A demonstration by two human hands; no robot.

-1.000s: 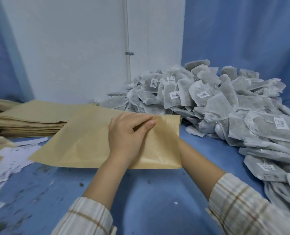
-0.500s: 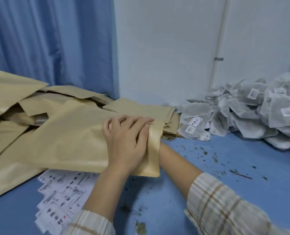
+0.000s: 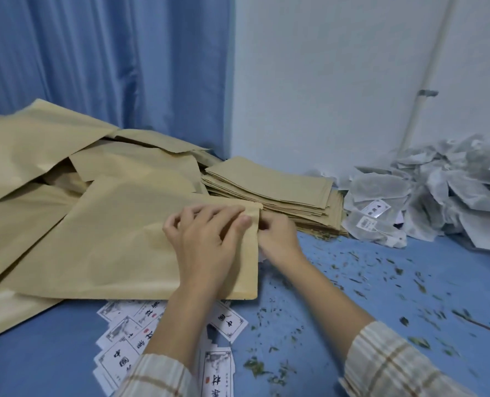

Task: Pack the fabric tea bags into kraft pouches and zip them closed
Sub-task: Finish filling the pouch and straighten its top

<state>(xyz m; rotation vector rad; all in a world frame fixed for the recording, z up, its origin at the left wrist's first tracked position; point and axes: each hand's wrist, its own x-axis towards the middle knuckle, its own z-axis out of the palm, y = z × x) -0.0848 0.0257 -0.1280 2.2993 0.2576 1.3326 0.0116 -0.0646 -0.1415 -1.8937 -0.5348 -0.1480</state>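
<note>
A large kraft pouch [image 3: 109,242] lies flat on the blue table, its right-hand edge towards me. My left hand [image 3: 206,242] rests on top of that edge, fingers curled and pinching the strip near the upper right corner. My right hand [image 3: 278,239] grips the same edge from behind and below, partly hidden by the pouch. A heap of grey fabric tea bags [image 3: 444,193] with white labels lies at the right against the wall.
A neat stack of flat kraft pouches [image 3: 272,187] sits just behind my hands. More kraft pouches [image 3: 37,144] lie piled loosely at the left. Printed white labels [image 3: 129,336] lie under my left forearm. Loose tea leaf bits [image 3: 381,282] litter the blue table.
The view has swung left from the tea bag heap to the pouch piles. The held pouch has moved left with both hands; my right hand now shows at its edge.
</note>
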